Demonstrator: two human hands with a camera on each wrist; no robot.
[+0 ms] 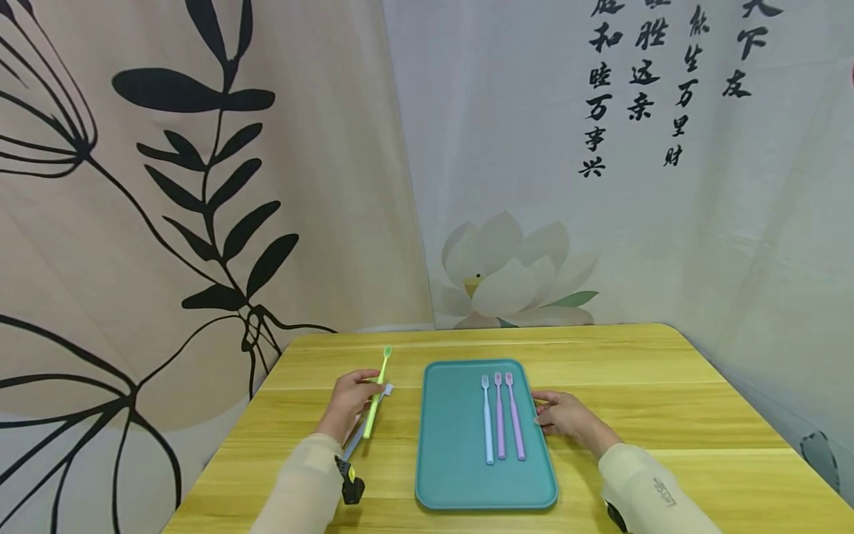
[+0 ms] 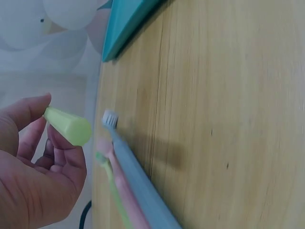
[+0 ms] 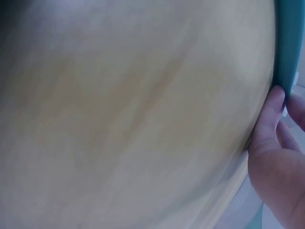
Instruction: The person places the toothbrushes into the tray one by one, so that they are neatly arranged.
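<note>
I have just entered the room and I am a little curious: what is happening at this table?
A person pinches a yellow-green toothbrush in the left hand, raised above the table. The right hand holds the right edge of a teal tray. On it lie a light blue toothbrush and two purple ones. Left of the tray, blue, pink and green toothbrushes lie together on the table.

R wrist pic dim, blurry.

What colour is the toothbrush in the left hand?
The toothbrush is light yellow-green, shown best in the head view.
</note>
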